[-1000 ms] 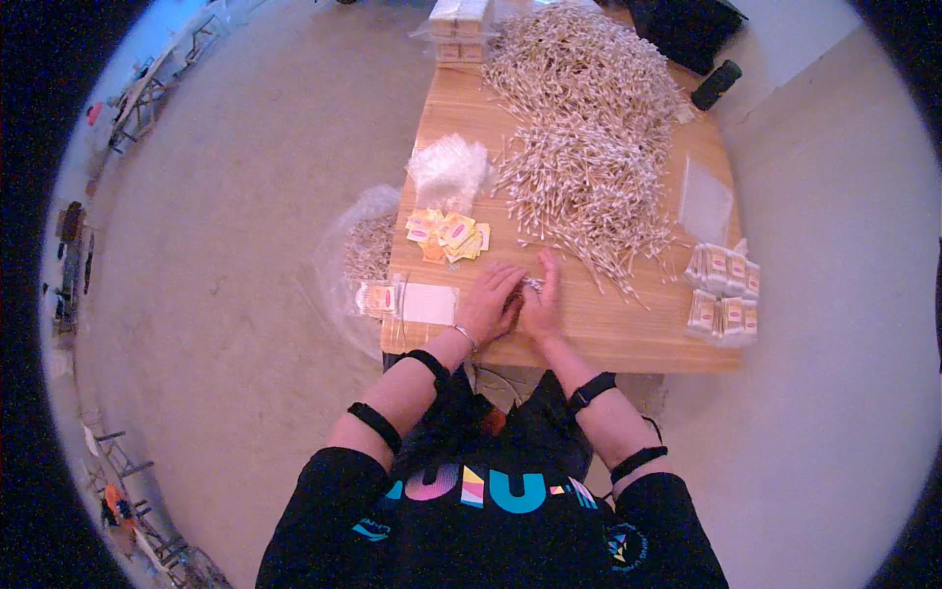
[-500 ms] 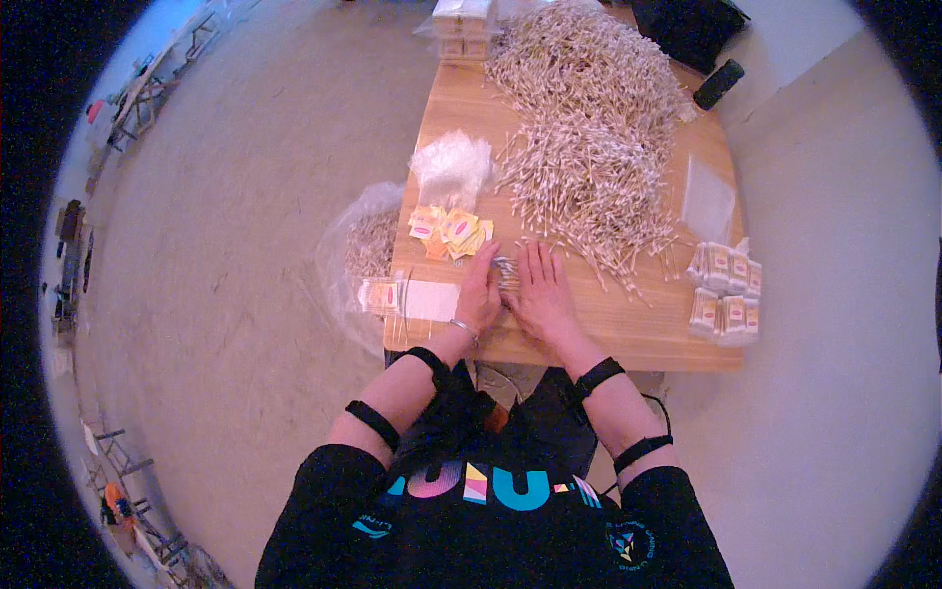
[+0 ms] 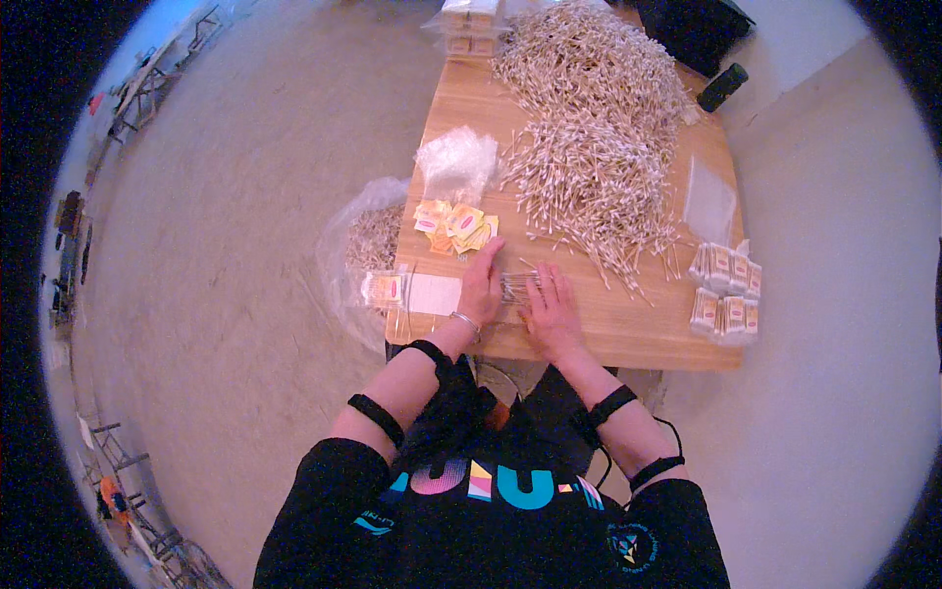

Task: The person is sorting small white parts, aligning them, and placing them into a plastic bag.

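Note:
A small bundle of cotton swabs [image 3: 516, 287] lies on the wooden table [image 3: 628, 339] between my hands. My left hand [image 3: 480, 285] rests on edge against the bundle's left ends, fingers stretched out. On the other side my right hand [image 3: 552, 312] lies over the right ends, fingers extended and a little apart. What my right palm covers is hidden. Close by my left fingertips is a loose pile of yellow and white cards [image 3: 459, 226]. A white rectangular sheet [image 3: 434, 294] lies left of my left wrist, beside a filled small packet [image 3: 383, 288] at the table edge.
A large heap of loose cotton swabs [image 3: 599, 147] covers the far middle. Clear plastic bags [image 3: 457, 162] lie at left, a flat clear sleeve [image 3: 708, 201] at right. Filled packets [image 3: 724, 290] line the right edge. A bag of swabs [image 3: 373, 240] stands beside the table's left edge.
My right hand has shifted slightly right and toward me, so more of the swab bundle shows between my hands. My left hand stays nearly in place.

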### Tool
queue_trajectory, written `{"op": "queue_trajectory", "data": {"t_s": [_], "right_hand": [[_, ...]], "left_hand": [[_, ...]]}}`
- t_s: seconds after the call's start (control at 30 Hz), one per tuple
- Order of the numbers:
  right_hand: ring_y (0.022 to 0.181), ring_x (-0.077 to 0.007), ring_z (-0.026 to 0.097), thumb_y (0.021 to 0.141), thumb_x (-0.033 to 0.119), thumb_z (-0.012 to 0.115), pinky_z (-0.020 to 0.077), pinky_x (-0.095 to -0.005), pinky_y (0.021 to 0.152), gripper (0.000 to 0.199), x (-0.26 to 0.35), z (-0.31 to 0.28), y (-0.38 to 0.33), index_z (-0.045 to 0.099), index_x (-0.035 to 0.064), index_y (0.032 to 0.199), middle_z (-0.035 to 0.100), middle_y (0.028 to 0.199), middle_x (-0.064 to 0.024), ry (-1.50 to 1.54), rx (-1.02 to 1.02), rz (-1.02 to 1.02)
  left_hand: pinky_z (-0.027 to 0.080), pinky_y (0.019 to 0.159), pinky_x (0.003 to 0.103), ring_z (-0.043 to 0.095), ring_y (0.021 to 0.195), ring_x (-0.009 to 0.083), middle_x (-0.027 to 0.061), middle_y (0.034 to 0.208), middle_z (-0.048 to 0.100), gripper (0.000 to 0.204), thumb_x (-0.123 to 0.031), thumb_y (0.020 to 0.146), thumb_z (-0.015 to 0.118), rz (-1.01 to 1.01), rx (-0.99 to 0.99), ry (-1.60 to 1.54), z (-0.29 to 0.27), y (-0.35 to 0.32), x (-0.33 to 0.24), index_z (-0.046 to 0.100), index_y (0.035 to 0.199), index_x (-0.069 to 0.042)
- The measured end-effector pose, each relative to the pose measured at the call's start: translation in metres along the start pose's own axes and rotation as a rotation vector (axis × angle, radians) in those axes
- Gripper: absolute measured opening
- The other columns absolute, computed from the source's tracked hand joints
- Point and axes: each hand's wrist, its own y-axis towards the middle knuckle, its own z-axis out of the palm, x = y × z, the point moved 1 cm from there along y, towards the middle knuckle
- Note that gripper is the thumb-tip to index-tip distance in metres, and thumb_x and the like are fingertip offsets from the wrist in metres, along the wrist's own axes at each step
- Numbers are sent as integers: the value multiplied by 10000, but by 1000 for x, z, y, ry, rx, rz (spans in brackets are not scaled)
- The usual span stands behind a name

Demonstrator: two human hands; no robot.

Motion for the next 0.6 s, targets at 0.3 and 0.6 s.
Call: {"op": "queue_trajectory", "data": {"t_s": [0.3,0.6], "right_hand": [[1036,-302,507,753,97,614,411,-422,877,241,-3,-7,1,622,89,994,551,1093,-108,110,-314,20],[868,-296,542,772,53,577,441,-381,761,172,-45,-7,33,622,46,938,563,878,-125,380,-122,333]], "left_hand": [[325,1032,392,406,1218,346,177,1246,481,367,-21,739,580,74,59,86,0,-1,-2,532,1103,-4],[297,1036,445,387,1185,352,178,1221,469,372,-117,724,636,264,252,343,0,-9,-23,546,1067,-7]]}}
